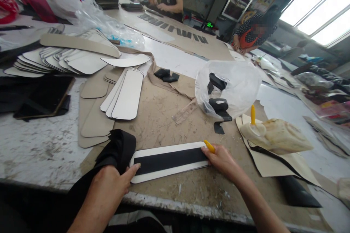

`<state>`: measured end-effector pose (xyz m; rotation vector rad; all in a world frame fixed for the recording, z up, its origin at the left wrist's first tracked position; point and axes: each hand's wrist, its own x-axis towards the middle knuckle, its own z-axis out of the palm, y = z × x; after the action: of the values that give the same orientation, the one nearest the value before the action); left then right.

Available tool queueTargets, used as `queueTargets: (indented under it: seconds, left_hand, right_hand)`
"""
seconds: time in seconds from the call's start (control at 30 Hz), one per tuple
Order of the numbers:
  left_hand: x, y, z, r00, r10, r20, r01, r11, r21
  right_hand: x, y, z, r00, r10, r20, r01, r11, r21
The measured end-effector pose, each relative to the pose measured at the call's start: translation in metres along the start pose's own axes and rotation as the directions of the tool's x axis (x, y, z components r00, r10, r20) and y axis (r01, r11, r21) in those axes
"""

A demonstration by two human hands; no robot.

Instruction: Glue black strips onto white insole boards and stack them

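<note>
A long white board strip (169, 170) with a black fabric band (171, 159) along its middle lies near the table's front edge. My left hand (115, 182) rests at the strip's left end, thumb on the board, fingers closed on a bundle of black fabric (119, 149). My right hand (221, 158) presses the strip's right end and is closed on a small yellow tool (210, 146) that pokes out above the fingers.
A glue bottle with a yellow nozzle (273, 134) lies on its side at the right. A clear plastic bag (232, 87) holds black pieces. Stacks of white and tan board pieces (123, 94) fill the left. Two other people work at the far end.
</note>
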<state>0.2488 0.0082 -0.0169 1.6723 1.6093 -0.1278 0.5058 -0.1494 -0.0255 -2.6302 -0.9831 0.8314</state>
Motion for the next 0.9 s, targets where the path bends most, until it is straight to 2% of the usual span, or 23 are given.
queueTargets:
  seconds: [0.13, 0.27, 0.4, 0.57, 0.77, 0.9]
  left_hand:
    - [0.001, 0.0, 0.0, 1.0, -0.009, -0.021, 0.009, 1.0, 0.01]
    - [0.0, -0.004, 0.001, 0.999, -0.001, -0.053, -0.002, 0.998, -0.061]
    - [0.0, -0.008, 0.004, 0.996, 0.03, -0.083, -0.041, 0.991, -0.128]
    - [0.002, -0.012, 0.005, 0.992, 0.034, -0.121, -0.054, 0.985, -0.166]
    - [0.005, -0.011, 0.004, 0.997, 0.046, -0.068, -0.049, 0.998, -0.04]
    - [0.009, -0.011, 0.005, 0.997, 0.083, -0.002, -0.082, 0.994, 0.069]
  right_hand:
    - [-0.003, -0.005, -0.002, 1.0, -0.022, -0.014, 0.021, 0.997, -0.077]
    - [-0.005, -0.01, -0.005, 1.0, -0.009, 0.013, 0.011, 0.99, -0.138]
    - [-0.003, -0.005, -0.003, 1.0, 0.002, 0.029, 0.004, 0.98, -0.199]
    - [-0.001, 0.001, 0.003, 1.0, -0.022, -0.016, 0.016, 0.955, -0.297]
    - [-0.011, -0.017, 0.002, 0.996, 0.065, -0.067, -0.089, 0.881, -0.465]
    - [-0.014, -0.019, -0.005, 0.99, 0.084, -0.117, -0.133, 0.846, -0.516]
